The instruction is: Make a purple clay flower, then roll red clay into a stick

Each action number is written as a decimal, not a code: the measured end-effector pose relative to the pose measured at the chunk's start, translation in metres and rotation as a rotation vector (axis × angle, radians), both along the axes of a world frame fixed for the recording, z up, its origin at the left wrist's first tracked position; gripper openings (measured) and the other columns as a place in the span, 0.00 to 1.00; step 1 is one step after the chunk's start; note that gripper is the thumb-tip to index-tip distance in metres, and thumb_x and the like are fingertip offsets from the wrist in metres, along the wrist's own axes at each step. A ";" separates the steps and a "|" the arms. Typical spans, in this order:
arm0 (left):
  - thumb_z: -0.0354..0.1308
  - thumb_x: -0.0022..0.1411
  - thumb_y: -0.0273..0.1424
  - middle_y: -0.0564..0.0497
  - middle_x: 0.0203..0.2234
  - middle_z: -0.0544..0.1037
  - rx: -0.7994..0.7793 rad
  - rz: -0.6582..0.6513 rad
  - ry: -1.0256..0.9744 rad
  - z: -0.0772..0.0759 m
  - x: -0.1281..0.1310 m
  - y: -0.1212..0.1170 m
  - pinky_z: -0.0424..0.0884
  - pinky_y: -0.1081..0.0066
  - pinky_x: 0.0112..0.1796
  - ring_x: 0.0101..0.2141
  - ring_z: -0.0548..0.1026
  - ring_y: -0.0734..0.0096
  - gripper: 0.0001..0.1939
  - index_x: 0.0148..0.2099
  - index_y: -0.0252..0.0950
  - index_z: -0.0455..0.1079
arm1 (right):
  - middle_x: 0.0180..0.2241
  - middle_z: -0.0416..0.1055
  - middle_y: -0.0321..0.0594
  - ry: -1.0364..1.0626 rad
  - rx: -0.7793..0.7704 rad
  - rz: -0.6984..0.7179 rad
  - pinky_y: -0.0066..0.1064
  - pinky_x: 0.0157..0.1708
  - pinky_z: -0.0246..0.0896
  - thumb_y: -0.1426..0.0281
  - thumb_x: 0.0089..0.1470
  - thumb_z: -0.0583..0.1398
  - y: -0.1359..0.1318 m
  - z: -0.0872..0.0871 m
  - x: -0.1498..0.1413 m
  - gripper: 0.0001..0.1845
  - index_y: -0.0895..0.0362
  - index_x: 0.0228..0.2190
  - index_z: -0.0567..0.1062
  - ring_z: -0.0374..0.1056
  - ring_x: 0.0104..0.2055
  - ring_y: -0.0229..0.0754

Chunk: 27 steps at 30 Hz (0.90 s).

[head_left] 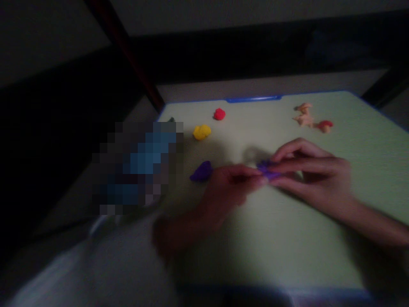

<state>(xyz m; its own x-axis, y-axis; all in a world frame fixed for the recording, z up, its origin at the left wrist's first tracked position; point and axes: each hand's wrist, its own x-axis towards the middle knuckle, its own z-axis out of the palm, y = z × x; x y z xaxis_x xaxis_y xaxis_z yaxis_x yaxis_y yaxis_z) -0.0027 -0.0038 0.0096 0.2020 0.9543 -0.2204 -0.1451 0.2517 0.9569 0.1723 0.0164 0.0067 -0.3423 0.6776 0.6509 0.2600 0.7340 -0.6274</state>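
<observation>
Between the fingertips of both my hands is a small piece of purple modelling clay (271, 171), partly covered by the fingers. My left hand (228, 187) pinches its left side, and my right hand (315, 172) grips it from the right with thumb and fingers. A larger purple clay lump (202, 171) lies on the table just left of my left hand. Farther back sit a yellow clay lump (202, 132) and a red clay lump (219, 114). Beyond my right hand lies a peach-coloured clay shape (305, 117) with a red-topped piece (325, 125) beside it.
The pale green table (271, 243) has a blue edge and a blue handle-like strip (254, 99) at its far side. A blurred-out, pixelated blue area (147, 157) covers the left edge. Whitish fabric (79, 264) shows at lower left. The room is dim.
</observation>
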 end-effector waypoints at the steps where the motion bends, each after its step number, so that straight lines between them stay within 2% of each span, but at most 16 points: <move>1: 0.62 0.48 0.27 0.58 0.15 0.65 -0.002 0.005 -0.001 0.000 0.000 0.000 0.50 0.79 0.15 0.15 0.56 0.85 0.02 0.26 0.33 0.73 | 0.33 0.70 0.38 -0.007 -0.002 0.002 0.27 0.27 0.66 0.74 0.44 0.67 0.000 0.000 0.000 0.11 0.51 0.33 0.80 0.68 0.34 0.37; 6: 0.62 0.47 0.28 0.58 0.14 0.63 -0.007 -0.006 0.001 0.002 0.001 0.000 0.49 0.79 0.15 0.14 0.55 0.85 0.03 0.26 0.33 0.73 | 0.33 0.70 0.37 -0.004 0.002 -0.007 0.26 0.26 0.65 0.76 0.45 0.66 -0.002 0.002 -0.002 0.09 0.52 0.31 0.80 0.67 0.31 0.35; 18: 0.61 0.50 0.30 0.58 0.15 0.62 0.028 -0.034 0.093 0.003 0.000 -0.001 0.50 0.78 0.16 0.15 0.56 0.84 0.05 0.25 0.33 0.72 | 0.32 0.70 0.39 -0.021 -0.031 0.005 0.29 0.28 0.67 0.74 0.44 0.66 -0.003 0.001 -0.004 0.07 0.54 0.30 0.80 0.69 0.32 0.38; 23: 0.59 0.52 0.35 0.59 0.13 0.59 -0.014 0.002 0.007 0.002 0.000 0.000 0.49 0.78 0.16 0.15 0.54 0.83 0.13 0.21 0.33 0.66 | 0.31 0.70 0.38 0.024 -0.047 -0.033 0.28 0.25 0.65 0.74 0.44 0.67 -0.003 0.002 -0.005 0.07 0.52 0.29 0.80 0.67 0.31 0.36; 27: 0.59 0.51 0.35 0.58 0.13 0.60 -0.041 0.024 -0.043 0.001 0.000 0.001 0.49 0.78 0.17 0.15 0.55 0.83 0.11 0.22 0.33 0.67 | 0.31 0.70 0.37 0.056 -0.061 -0.040 0.27 0.24 0.64 0.74 0.44 0.67 -0.002 0.000 -0.004 0.08 0.51 0.30 0.80 0.67 0.32 0.37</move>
